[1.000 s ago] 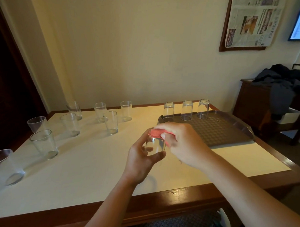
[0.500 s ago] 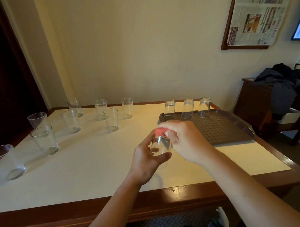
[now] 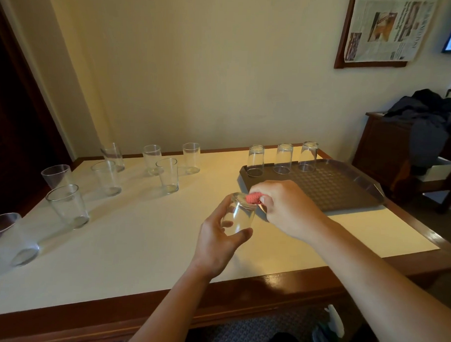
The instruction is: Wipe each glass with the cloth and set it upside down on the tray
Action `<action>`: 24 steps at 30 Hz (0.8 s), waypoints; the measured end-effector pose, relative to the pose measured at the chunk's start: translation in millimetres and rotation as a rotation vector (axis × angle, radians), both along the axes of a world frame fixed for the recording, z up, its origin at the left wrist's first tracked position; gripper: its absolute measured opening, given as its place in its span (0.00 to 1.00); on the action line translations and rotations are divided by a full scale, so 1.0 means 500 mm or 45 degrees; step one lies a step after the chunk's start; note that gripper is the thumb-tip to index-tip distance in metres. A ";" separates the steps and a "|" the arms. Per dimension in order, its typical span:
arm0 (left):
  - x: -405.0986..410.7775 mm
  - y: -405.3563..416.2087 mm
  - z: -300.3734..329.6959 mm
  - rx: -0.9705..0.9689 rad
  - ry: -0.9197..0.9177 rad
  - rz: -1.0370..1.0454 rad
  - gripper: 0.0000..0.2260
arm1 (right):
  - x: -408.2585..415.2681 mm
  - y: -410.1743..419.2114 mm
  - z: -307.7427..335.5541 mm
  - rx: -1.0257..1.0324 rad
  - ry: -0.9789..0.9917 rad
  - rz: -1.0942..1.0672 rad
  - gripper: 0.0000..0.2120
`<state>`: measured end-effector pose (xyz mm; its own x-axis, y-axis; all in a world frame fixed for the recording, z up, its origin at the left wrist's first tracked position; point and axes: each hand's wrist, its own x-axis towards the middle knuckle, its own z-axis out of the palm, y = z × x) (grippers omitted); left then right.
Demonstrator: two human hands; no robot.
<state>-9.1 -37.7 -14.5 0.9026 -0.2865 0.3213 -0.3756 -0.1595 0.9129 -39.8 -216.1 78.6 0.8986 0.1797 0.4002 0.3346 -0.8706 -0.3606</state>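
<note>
My left hand [image 3: 218, 241] grips a clear glass [image 3: 239, 214] held above the table, tilted with one end up. My right hand [image 3: 287, 207] pinches a small pink cloth [image 3: 254, 198] against that upper end. Behind them lies the dark brown tray [image 3: 328, 186], with three glasses upside down along its far edge: the left tray glass [image 3: 255, 160], the middle tray glass [image 3: 283, 158] and the right tray glass [image 3: 308, 156]. Several upright glasses stand on the table's left half, the nearest to my hands being one upright glass [image 3: 168, 175].
The white-topped table [image 3: 130, 234] has a brown wooden rim and meets the wall at the back. A large glass [image 3: 8, 240] stands at the far left edge. A dark cabinet with clothes [image 3: 425, 126] stands right of the table.
The cloth has moved from inside the glass's mouth onto its upper end, and the glass has been turned in my left hand. Both hands stay in the same place.
</note>
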 end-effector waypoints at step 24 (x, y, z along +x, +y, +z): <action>0.016 -0.013 -0.008 0.081 -0.067 0.024 0.35 | -0.015 -0.008 -0.029 0.159 -0.109 0.064 0.13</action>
<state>-1.2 -44.1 -18.4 0.8903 -0.2908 0.3504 -0.4194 -0.2243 0.8796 -47.4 -220.0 64.2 0.8513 0.1676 0.4972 0.4109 -0.8023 -0.4330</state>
